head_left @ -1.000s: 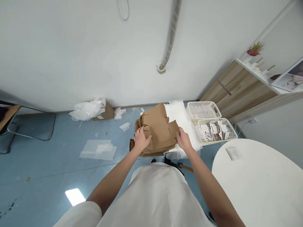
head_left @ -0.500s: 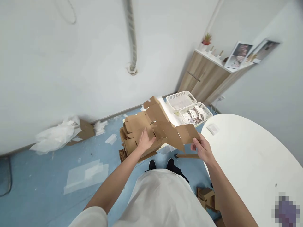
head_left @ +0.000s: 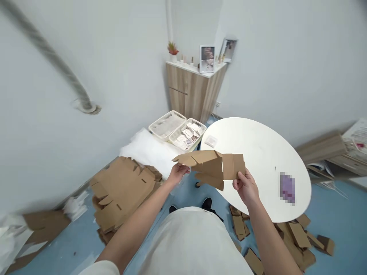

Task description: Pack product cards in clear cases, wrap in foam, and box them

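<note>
Between my two hands is an unfolded cardboard box (head_left: 213, 168), its flaps partly bent up, held in the air by the near-left edge of the round white table (head_left: 258, 141). My right hand (head_left: 246, 187) pinches the box's right end panel between thumb and fingers. At the opposite end my left hand (head_left: 178, 173) has its fingers closed under the left flap; the fingertips are partly hidden. A stack of flat cardboard boxes (head_left: 126, 187) lies to the left of my left arm.
Two white baskets (head_left: 151, 128) stand beyond the stack, one holding small packets (head_left: 190, 133). White foam sheeting (head_left: 143, 147) lies beside them. Folded boxes (head_left: 298, 236) are on the floor under the table. A small packet (head_left: 211, 141) and a blurred purple item (head_left: 287, 188) sit on the tabletop.
The top cardboard box has come off the stack and moved right toward the table. My left hand has left the stack and closed on its left end. The view has turned right.
</note>
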### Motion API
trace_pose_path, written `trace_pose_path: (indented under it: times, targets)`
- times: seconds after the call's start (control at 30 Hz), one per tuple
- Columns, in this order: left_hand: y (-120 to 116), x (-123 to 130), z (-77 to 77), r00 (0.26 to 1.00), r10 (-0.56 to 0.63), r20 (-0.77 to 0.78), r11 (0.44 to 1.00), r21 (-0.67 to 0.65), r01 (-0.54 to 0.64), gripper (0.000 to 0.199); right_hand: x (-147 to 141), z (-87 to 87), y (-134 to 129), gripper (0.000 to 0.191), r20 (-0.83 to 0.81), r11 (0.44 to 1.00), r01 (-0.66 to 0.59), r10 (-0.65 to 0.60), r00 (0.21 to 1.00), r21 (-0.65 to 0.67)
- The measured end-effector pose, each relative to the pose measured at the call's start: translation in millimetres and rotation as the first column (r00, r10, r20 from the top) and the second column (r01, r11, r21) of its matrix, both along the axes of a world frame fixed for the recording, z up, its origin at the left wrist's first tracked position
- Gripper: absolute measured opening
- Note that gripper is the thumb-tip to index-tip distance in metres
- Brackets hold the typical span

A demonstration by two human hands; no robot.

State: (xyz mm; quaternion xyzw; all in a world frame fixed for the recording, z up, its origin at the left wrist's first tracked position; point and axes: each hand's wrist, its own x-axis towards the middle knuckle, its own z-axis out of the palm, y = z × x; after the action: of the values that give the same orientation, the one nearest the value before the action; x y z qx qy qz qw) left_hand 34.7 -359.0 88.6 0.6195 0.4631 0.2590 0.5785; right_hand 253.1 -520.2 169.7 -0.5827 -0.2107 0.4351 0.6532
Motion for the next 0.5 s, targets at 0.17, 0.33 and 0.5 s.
trace_pose_path:
  times: [0.17, 0.33, 0.5]
  targets:
    - [5, 88, 19.4, 0.992, -0.117, 0.049, 0.988, 0.107, 0.111, 0.053, 60, -33.9, -30, 0.021, -0.151, 0.988, 0.154, -0.154, 0.976, -0.013]
    - [-5, 165, 2.7, 0.937, -0.277, -0.211, 0.931, 0.182, 0.316, 0.077, 114, -83.2, -61, 0.023, -0.341, 0.937, 0.343, -0.344, 0.875, -0.067]
    - [-31, 196, -41.5, 0.815, -0.301, -0.495, 0.951, -0.096, 0.292, 0.088, 144, -113.3, -88, 0.025, -0.396, 0.883, 0.435, -0.467, 0.79, -0.173]
